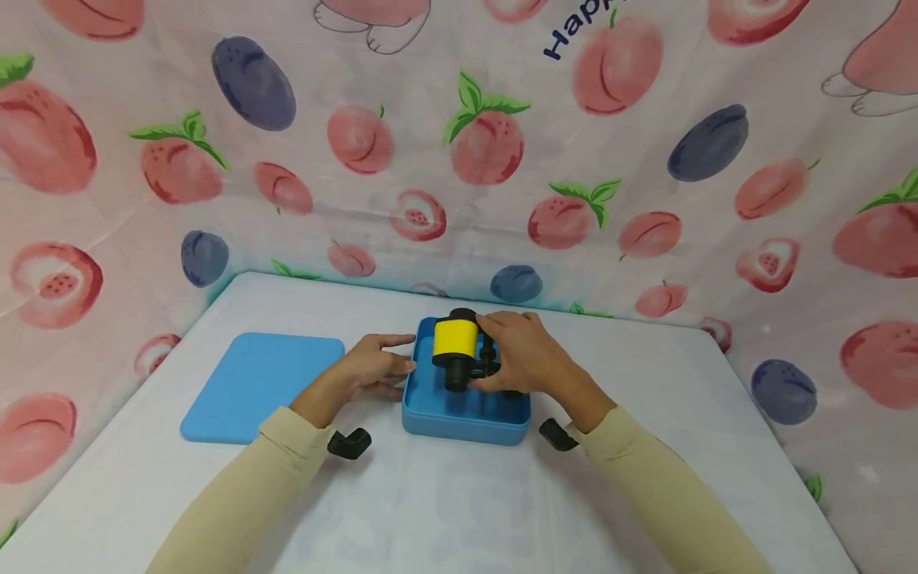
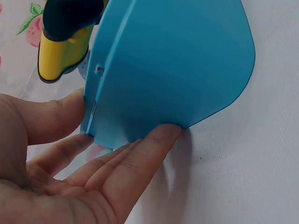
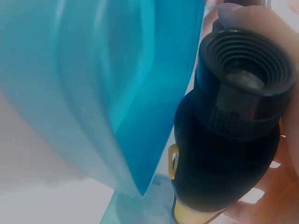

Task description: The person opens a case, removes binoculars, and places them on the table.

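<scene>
Yellow and black binoculars (image 1: 455, 339) are above the blue box (image 1: 466, 430), gripped at their right side by my right hand (image 1: 527, 351). In the right wrist view, one eyepiece of the binoculars (image 3: 243, 79) faces the camera beside the box wall (image 3: 154, 116). My left hand (image 1: 373, 363) touches the box's left side with extended fingers. The left wrist view shows the left thumb (image 2: 51, 116) at the rim and fingertips (image 2: 166, 133) against the outer wall of the box (image 2: 177, 65). The far barrel is partly hidden by the right hand.
A flat blue lid (image 1: 265, 383) lies left of the box on the white-covered table (image 1: 445, 510). Behind the table hangs a fruit-printed cloth (image 1: 423, 159). Black wrist-camera mounts (image 1: 349, 444) stick out near both sleeves.
</scene>
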`<state>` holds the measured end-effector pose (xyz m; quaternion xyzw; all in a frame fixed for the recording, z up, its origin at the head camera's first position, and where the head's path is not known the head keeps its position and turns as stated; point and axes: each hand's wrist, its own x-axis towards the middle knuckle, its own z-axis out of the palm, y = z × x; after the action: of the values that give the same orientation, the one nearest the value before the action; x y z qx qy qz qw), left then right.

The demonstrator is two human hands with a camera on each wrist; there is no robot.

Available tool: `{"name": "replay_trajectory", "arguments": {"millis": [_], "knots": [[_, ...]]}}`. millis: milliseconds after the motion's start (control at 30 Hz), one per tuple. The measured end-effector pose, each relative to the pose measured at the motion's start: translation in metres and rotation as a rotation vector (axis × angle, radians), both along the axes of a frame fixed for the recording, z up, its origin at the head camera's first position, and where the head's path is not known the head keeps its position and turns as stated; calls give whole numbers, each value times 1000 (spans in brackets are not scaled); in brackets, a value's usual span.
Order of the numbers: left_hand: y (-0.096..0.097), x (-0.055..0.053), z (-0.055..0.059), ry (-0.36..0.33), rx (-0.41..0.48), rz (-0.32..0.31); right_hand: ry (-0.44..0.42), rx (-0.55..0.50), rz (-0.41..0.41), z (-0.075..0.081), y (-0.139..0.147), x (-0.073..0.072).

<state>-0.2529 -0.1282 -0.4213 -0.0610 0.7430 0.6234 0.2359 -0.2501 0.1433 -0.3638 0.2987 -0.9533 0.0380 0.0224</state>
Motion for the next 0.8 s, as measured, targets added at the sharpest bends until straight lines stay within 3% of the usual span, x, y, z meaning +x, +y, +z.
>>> {"name": "replay_trajectory", "arguments": {"millis": [800], "knots": [[-2, 2, -3, 33, 35, -17, 63, -38, -43, 6, 39, 11]]}}
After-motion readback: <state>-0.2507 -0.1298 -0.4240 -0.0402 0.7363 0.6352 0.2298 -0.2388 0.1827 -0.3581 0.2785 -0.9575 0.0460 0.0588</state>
